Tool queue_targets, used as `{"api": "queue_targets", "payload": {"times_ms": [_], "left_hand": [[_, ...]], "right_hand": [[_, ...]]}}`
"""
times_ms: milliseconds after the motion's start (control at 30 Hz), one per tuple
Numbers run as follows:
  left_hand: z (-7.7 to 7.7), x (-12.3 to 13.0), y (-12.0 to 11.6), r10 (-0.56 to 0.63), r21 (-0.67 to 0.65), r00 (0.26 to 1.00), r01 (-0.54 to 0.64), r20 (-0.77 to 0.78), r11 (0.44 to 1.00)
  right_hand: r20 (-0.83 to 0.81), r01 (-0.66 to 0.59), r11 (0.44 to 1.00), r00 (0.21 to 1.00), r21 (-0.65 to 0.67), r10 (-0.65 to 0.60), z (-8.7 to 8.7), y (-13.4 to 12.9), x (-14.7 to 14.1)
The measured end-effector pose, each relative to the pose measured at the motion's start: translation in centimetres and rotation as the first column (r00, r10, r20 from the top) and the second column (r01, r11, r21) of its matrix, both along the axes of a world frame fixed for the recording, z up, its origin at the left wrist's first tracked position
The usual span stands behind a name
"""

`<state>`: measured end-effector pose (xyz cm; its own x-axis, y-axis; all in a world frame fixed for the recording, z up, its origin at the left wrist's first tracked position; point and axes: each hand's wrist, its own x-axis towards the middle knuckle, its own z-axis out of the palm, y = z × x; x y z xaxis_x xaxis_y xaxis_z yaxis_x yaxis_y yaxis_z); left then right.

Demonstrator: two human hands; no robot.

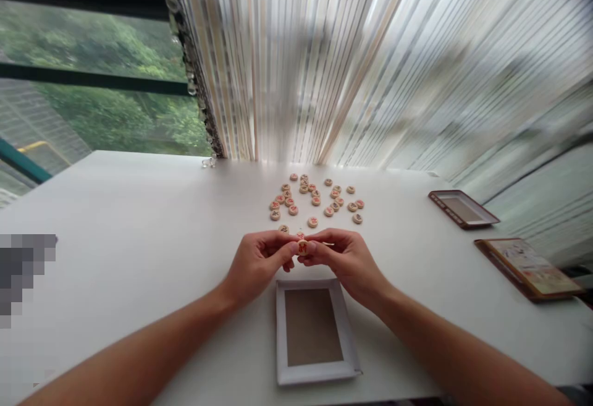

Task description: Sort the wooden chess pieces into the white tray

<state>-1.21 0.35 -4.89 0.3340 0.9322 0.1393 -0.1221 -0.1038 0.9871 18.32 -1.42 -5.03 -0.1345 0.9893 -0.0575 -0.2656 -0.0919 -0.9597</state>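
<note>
A round wooden piece with a red character is pinched between my left hand and my right hand, thumbs and fingertips meeting around it. Both hands are above the white table, just in front of many scattered round pieces marked in red or black. One of these, a red-marked piece, lies just beyond my right hand. Another, dark-marked piece is partly behind my left fingers. Below my hands lies an open white box with a brown bottom.
On the right of the white table lie a brown-edged tray or lid and a flat box with a printed top. A strip curtain hangs along the table's far edge, with a window at the left.
</note>
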Motion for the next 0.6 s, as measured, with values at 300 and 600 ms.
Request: {"api": "queue_targets", "payload": {"times_ms": [300,600], "left_hand": [[-0.27,0.35,-0.41,0.016,0.013,1.000,-0.016,-0.011,1.000],[-0.34,0.33,-0.21,0.029,-0.034,0.999,-0.028,0.029,0.999]], "right_hand": [[0.035,0.038,0.996,0.999,0.082,-0.041,0.17,-0.34,-0.30],[0.027,0.015,0.998,1.000,0.066,-0.017,-0.30,0.00,-0.01]]}}
